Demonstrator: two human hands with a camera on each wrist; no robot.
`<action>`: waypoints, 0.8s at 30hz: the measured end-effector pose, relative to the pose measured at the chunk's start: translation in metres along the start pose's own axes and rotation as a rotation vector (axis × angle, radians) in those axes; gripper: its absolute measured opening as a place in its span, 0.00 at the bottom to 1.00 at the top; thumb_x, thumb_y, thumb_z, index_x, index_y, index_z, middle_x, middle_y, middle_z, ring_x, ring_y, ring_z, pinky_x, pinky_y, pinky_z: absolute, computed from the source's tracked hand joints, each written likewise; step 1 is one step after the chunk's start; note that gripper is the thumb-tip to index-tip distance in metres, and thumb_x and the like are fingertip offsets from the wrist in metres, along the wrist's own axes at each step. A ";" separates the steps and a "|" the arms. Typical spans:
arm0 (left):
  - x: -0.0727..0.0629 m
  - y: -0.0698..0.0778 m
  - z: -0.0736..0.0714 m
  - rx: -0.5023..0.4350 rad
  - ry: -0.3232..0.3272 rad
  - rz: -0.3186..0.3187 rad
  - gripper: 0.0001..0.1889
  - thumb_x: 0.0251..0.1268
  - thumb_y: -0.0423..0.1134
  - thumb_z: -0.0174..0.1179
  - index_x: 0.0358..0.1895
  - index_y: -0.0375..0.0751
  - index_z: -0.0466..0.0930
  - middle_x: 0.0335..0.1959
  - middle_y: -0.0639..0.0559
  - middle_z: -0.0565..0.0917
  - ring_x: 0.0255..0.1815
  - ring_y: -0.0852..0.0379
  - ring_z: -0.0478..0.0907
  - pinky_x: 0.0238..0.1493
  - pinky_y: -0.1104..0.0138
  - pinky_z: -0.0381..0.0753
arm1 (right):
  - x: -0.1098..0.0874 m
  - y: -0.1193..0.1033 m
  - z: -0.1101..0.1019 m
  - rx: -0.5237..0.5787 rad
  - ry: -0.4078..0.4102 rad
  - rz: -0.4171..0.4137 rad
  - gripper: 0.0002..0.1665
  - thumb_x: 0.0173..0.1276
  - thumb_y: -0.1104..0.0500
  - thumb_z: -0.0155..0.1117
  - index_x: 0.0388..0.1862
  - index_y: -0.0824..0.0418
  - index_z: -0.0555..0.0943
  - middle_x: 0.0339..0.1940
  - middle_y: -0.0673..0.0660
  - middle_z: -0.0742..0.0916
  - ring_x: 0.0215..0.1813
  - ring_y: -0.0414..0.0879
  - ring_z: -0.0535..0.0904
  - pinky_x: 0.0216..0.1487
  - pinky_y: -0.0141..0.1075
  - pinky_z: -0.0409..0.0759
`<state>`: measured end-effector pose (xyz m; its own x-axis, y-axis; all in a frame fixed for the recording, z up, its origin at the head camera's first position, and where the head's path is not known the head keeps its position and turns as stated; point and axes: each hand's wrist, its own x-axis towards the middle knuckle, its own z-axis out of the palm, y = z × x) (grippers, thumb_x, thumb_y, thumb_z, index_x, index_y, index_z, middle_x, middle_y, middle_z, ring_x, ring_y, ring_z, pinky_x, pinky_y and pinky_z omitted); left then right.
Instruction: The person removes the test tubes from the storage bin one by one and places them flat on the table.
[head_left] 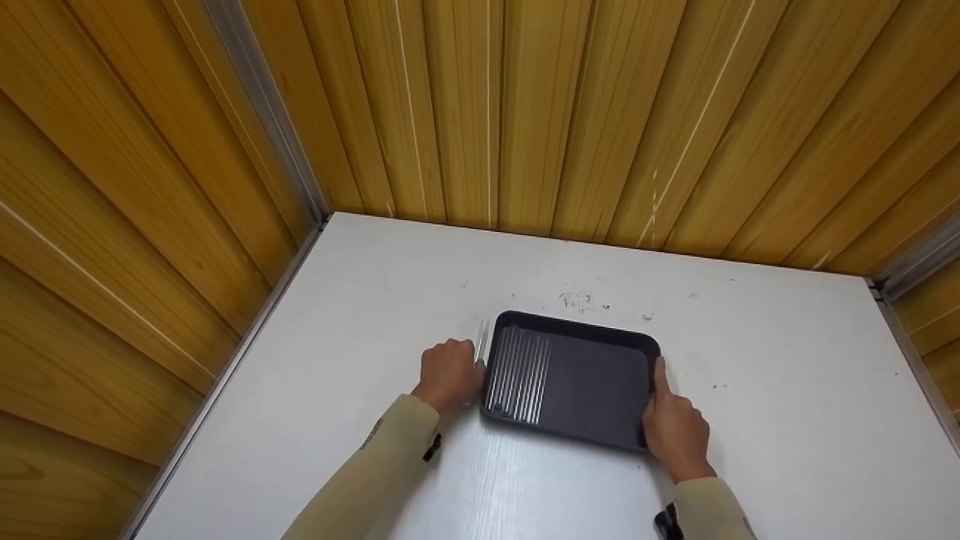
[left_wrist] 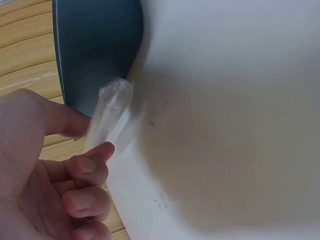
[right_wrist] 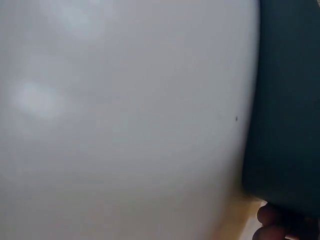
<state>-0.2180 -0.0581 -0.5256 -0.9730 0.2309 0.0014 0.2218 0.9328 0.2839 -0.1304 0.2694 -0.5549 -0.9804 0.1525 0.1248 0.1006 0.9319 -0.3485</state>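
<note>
A dark rectangular tray (head_left: 596,386) stands on the white table, with several clear tubes (head_left: 517,371) lying side by side along its left part. My left hand (head_left: 450,373) is just beyond the tray's left edge and pinches one clear test tube (left_wrist: 111,107) between thumb and index finger. The tube's rounded end shows in the left wrist view, and its other fingers curl loosely below. At the tray's right edge my right hand (head_left: 677,429) grips the rim, its thumb inside and index finger along the outside. In the right wrist view only its fingertips (right_wrist: 270,215) show under the tray wall.
The white table (head_left: 360,300) has small dark scuff marks behind the tray. Yellow wood-look panels (head_left: 525,112) rise at the back and left, with metal strips (head_left: 262,97) along the corners.
</note>
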 end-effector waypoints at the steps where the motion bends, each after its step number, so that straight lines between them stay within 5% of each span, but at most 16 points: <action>1: 0.000 0.000 0.000 0.002 0.002 0.000 0.14 0.64 0.47 0.57 0.27 0.39 0.79 0.17 0.52 0.76 0.18 0.58 0.67 0.20 0.62 0.67 | 0.000 0.001 0.000 -0.001 0.000 -0.004 0.36 0.70 0.64 0.49 0.76 0.62 0.54 0.16 0.64 0.79 0.15 0.48 0.67 0.17 0.39 0.61; 24: 0.002 -0.002 0.011 -0.034 0.008 -0.015 0.16 0.62 0.46 0.58 0.20 0.41 0.74 0.15 0.52 0.72 0.16 0.57 0.64 0.17 0.61 0.64 | 0.000 0.002 0.001 -0.011 -0.029 0.028 0.35 0.73 0.62 0.47 0.77 0.60 0.51 0.21 0.68 0.82 0.17 0.50 0.70 0.19 0.43 0.64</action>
<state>-0.2199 -0.0569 -0.5367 -0.9767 0.2145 0.0042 0.2048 0.9264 0.3161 -0.1307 0.2710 -0.5563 -0.9816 0.1696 0.0882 0.1301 0.9308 -0.3417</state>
